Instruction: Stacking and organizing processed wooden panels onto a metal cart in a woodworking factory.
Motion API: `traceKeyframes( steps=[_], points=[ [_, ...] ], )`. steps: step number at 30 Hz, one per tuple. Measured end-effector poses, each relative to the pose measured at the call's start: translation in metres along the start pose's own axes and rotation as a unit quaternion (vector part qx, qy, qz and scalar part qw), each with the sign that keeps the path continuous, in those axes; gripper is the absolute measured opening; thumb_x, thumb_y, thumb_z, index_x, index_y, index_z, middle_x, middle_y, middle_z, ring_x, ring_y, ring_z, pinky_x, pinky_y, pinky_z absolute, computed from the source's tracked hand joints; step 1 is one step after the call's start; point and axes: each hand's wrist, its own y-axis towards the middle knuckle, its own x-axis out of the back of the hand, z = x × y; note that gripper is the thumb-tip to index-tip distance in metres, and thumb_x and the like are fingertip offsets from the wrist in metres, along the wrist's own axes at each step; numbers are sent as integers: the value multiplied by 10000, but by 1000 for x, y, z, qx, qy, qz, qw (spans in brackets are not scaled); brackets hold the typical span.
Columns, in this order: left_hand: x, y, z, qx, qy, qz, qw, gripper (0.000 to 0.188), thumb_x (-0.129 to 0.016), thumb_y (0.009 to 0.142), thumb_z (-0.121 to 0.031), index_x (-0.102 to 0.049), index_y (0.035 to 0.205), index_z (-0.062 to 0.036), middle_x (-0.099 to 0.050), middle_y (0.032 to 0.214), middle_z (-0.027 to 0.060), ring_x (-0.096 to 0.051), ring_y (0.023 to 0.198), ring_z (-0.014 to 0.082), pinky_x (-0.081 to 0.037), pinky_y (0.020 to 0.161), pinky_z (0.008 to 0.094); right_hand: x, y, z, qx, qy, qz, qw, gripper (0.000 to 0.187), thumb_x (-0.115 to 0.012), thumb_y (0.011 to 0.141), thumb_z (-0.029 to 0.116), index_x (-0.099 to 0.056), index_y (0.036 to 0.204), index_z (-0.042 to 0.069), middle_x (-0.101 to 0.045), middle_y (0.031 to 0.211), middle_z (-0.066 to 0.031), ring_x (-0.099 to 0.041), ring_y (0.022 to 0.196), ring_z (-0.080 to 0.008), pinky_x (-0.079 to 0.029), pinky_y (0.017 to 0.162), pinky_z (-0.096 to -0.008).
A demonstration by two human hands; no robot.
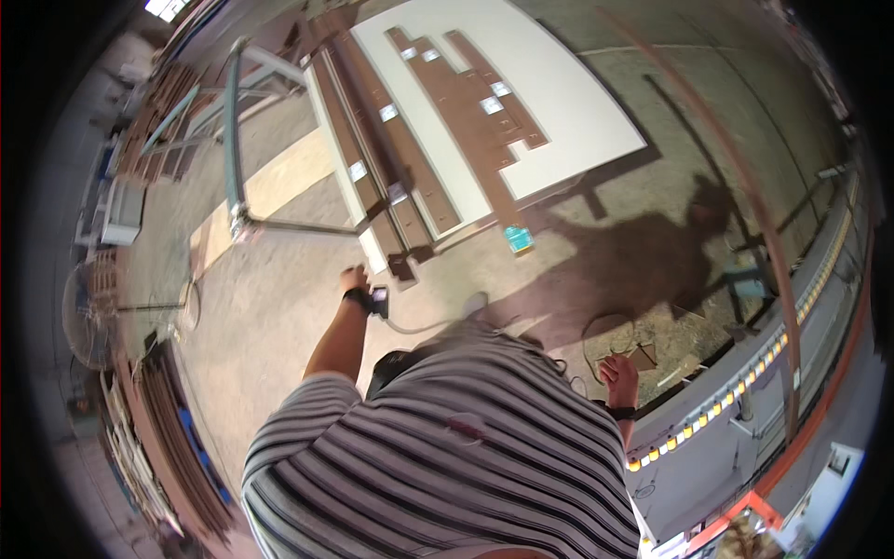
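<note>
My left hand [354, 279], with a dark strap and a small device at the wrist, hangs just short of the near end of some long brown boards [399, 267]. Its fingers are small and blurred, and I see no object in it. Low at my right side, my right hand [617, 375] has its fingers curled in, with no held thing showing. Beyond it lies a small flat brown piece [644, 356], which seems apart from the hand. More brown boards [466, 102] with pale labels rest on a large white panel [582, 126].
A metal frame [233, 140] stands at the left, over a light wooden sheet [293, 172]. A teal square [518, 239] sits at the near end of one board. Stacked boards [177, 438] and a fan [93, 310] are at far left; a lit rail [736, 391] runs along the right.
</note>
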Motion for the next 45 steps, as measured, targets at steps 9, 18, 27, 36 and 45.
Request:
traceKeyframes(
  steps=[9, 18, 27, 36, 45],
  points=[
    [-45, -73, -12, 67, -134, 89, 985, 221, -571, 780, -153, -480, 973, -95, -520, 793, 32, -536, 707, 177, -408, 532, 350, 46, 60, 75, 129, -68, -76, 986, 220, -525, 871, 236, -545, 976, 44, -618, 890, -81, -611, 793, -175, -486, 724, -289],
    [-56, -112, -55, 32, -108, 122, 986, 323, -564, 787, -155, -454, 1080, -77, -557, 885, 54, -573, 782, 190, -459, 625, 342, 91, 84, 198, 282, 286, -82, 912, 193, -542, 866, 229, -565, 960, 62, -622, 854, -64, -602, 773, -189, -492, 716, -341],
    [-105, -132, -101, 14, -111, 286, 952, 201, -513, 821, -154, -475, 1004, -78, -576, 828, 73, -591, 697, 179, -472, 542, 303, 185, 106, 194, 315, 291, -108, 897, 467, -586, 784, 476, -535, 910, 30, -570, 696, -64, -485, 459, -181, -444, 438, -286],
    [-196, -176, -174, 47, -128, 540, 831, 342, -571, 840, -300, -493, 1089, -79, -548, 1092, 116, -525, 1018, 221, -447, 829, 349, 72, 12, 113, 304, 381, -57, 871, 185, -647, 746, 246, -607, 865, 110, -637, 868, -37, -600, 793, -204, -492, 690, -348],
    [-259, -139, -133, -279, -86, 451, 844, 322, -526, 871, -288, -467, 1102, -71, -579, 808, 29, -575, 768, 220, -467, 692, 365, -44, -57, 38, 231, 378, -24, 896, 353, -529, 753, 204, -573, 1076, 67, -596, 1060, -67, -561, 943, -220, -450, 815, -385]
  ],
)
